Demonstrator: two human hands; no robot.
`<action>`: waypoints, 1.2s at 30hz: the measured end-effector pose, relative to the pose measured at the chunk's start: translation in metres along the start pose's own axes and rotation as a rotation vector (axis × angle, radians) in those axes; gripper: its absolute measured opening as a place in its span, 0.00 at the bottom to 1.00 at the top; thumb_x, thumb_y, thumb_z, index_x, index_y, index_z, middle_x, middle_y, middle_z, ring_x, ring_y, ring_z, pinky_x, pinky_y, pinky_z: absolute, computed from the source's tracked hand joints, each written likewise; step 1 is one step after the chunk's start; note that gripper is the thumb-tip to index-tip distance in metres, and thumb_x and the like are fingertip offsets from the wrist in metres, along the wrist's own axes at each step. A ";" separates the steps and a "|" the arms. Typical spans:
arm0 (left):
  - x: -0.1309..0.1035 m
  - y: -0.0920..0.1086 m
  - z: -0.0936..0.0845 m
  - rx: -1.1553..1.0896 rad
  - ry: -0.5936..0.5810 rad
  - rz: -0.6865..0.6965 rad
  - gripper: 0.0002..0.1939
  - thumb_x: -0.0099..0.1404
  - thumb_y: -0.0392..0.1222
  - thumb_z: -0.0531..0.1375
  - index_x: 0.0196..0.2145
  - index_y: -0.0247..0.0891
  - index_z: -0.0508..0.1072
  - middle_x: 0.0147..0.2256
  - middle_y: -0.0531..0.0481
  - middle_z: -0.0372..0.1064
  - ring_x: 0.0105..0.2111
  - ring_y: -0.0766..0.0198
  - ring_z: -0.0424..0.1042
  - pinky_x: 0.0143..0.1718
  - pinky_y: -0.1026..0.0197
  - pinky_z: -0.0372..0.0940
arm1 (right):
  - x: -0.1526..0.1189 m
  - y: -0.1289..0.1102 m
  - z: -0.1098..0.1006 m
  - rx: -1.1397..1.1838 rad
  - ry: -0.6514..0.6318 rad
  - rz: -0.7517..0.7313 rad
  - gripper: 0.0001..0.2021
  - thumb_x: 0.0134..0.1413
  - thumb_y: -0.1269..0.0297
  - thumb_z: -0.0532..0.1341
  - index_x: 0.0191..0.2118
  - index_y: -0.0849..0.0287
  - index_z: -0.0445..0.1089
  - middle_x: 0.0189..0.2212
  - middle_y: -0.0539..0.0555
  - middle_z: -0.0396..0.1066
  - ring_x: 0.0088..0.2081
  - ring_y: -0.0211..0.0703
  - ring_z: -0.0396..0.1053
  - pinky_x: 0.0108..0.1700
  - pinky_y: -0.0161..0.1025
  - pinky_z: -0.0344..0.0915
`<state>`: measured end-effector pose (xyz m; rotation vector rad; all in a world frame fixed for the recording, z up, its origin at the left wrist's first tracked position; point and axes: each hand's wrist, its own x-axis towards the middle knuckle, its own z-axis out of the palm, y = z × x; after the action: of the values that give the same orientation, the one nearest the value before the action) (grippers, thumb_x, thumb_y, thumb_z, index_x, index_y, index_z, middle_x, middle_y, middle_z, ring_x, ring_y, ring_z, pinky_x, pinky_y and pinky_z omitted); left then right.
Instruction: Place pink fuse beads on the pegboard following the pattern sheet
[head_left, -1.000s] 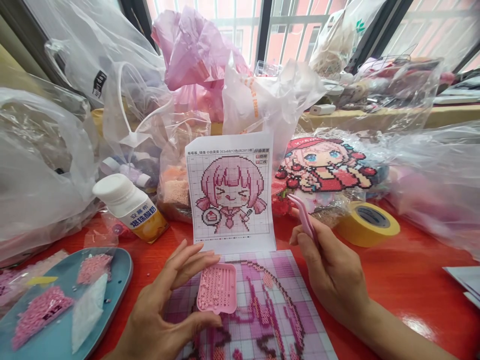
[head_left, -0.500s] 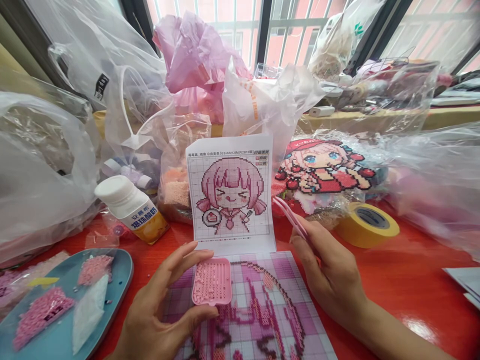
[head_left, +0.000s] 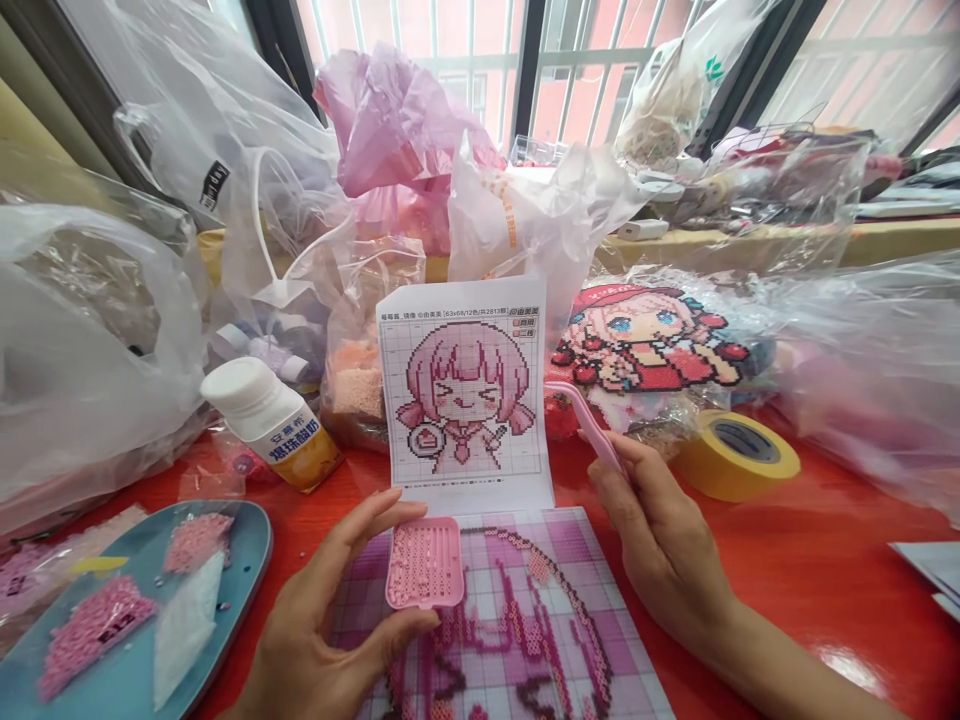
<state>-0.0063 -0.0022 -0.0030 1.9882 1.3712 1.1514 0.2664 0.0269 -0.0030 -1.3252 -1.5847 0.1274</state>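
My left hand (head_left: 337,610) grips a small pink bead tray (head_left: 425,563) by its edges, thumb below and fingers above. Pink beads lie in the tray's grooves. Pinched in my right hand (head_left: 660,525) are pink bent-tip tweezers (head_left: 592,425), their tips pointing left beside the chart. Under both hands lies a pegboard (head_left: 600,590) in purple and white squares, with a partly beaded figure in dark, magenta and pink outlines. Behind it a printed pattern chart (head_left: 469,400) stands propped up, showing a pink-haired character.
At left, a blue plate (head_left: 251,575) holds bead bags. A white bottle (head_left: 274,425) stands behind it. Yellow tape (head_left: 750,455) and a finished bead picture (head_left: 656,345) are at right. Several plastic bags (head_left: 540,200) crowd the back near the window.
The tweezers have turned slightly in my right hand and their tips sit a little higher. My left hand keeps the tray in nearly the same place. The view has shifted slightly.
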 end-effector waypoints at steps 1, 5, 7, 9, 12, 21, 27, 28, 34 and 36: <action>-0.001 0.000 0.000 0.007 -0.001 -0.002 0.30 0.61 0.51 0.65 0.60 0.57 0.62 0.51 0.55 0.77 0.51 0.61 0.76 0.51 0.65 0.69 | 0.001 -0.001 0.000 -0.002 0.005 -0.005 0.11 0.65 0.59 0.51 0.45 0.57 0.67 0.20 0.45 0.65 0.19 0.34 0.63 0.21 0.31 0.62; -0.002 0.000 0.000 0.034 0.008 -0.020 0.30 0.61 0.50 0.65 0.60 0.57 0.62 0.51 0.55 0.76 0.53 0.59 0.74 0.52 0.62 0.70 | 0.005 -0.001 -0.001 0.020 0.038 0.020 0.13 0.64 0.54 0.52 0.30 0.54 0.62 0.15 0.42 0.54 0.15 0.33 0.53 0.16 0.31 0.54; -0.001 0.001 0.001 0.031 0.006 -0.021 0.30 0.62 0.50 0.64 0.60 0.58 0.62 0.51 0.55 0.76 0.53 0.59 0.74 0.53 0.60 0.70 | 0.006 0.000 -0.001 0.058 0.038 0.057 0.18 0.63 0.51 0.53 0.24 0.53 0.55 0.13 0.41 0.49 0.14 0.32 0.49 0.15 0.31 0.50; 0.001 0.002 0.001 0.019 0.004 -0.013 0.30 0.62 0.49 0.64 0.60 0.58 0.62 0.51 0.54 0.76 0.52 0.58 0.75 0.54 0.57 0.69 | 0.006 0.002 -0.001 0.107 0.026 0.090 0.21 0.63 0.49 0.53 0.22 0.53 0.52 0.13 0.42 0.49 0.14 0.32 0.49 0.16 0.32 0.50; 0.003 0.004 0.002 -0.019 0.023 0.021 0.30 0.62 0.48 0.64 0.61 0.56 0.60 0.51 0.53 0.75 0.54 0.57 0.73 0.55 0.55 0.68 | 0.005 0.003 0.002 0.173 -0.014 0.113 0.17 0.65 0.50 0.50 0.29 0.55 0.61 0.16 0.45 0.60 0.17 0.34 0.57 0.21 0.32 0.58; 0.008 0.009 0.003 -0.086 0.114 0.022 0.31 0.64 0.48 0.63 0.61 0.45 0.58 0.53 0.45 0.72 0.56 0.55 0.69 0.61 0.45 0.58 | 0.008 0.011 0.007 0.193 0.019 0.105 0.14 0.60 0.51 0.54 0.33 0.56 0.66 0.26 0.50 0.69 0.25 0.39 0.62 0.30 0.38 0.62; 0.004 0.023 -0.009 -0.046 0.095 0.010 0.29 0.66 0.47 0.60 0.61 0.42 0.57 0.54 0.42 0.70 0.58 0.55 0.67 0.62 0.46 0.57 | 0.005 0.022 0.008 0.150 -0.020 0.095 0.19 0.62 0.50 0.56 0.29 0.61 0.69 0.23 0.48 0.64 0.26 0.36 0.63 0.32 0.37 0.63; 0.001 0.025 -0.015 -0.036 0.091 0.008 0.29 0.66 0.47 0.60 0.61 0.42 0.57 0.54 0.42 0.70 0.58 0.54 0.67 0.62 0.46 0.56 | 0.005 0.024 0.010 0.150 -0.038 0.101 0.18 0.63 0.51 0.56 0.31 0.62 0.70 0.26 0.48 0.67 0.28 0.36 0.65 0.33 0.37 0.65; -0.035 0.027 -0.057 0.114 0.007 -0.110 0.27 0.68 0.49 0.57 0.62 0.43 0.57 0.58 0.42 0.68 0.62 0.53 0.62 0.63 0.46 0.55 | 0.006 0.027 0.013 0.140 -0.119 0.157 0.14 0.64 0.56 0.58 0.49 0.60 0.69 0.46 0.55 0.71 0.43 0.42 0.71 0.45 0.46 0.71; -0.049 0.027 -0.067 0.151 0.006 -0.124 0.28 0.67 0.50 0.57 0.62 0.43 0.57 0.57 0.42 0.69 0.62 0.51 0.63 0.62 0.45 0.56 | 0.007 0.024 0.015 0.134 -0.158 0.176 0.15 0.63 0.57 0.59 0.50 0.60 0.69 0.47 0.56 0.70 0.45 0.43 0.71 0.46 0.47 0.70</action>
<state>-0.0559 -0.0633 0.0351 1.9702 1.6032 1.0262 0.2726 0.0488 -0.0206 -1.3742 -1.5583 0.4489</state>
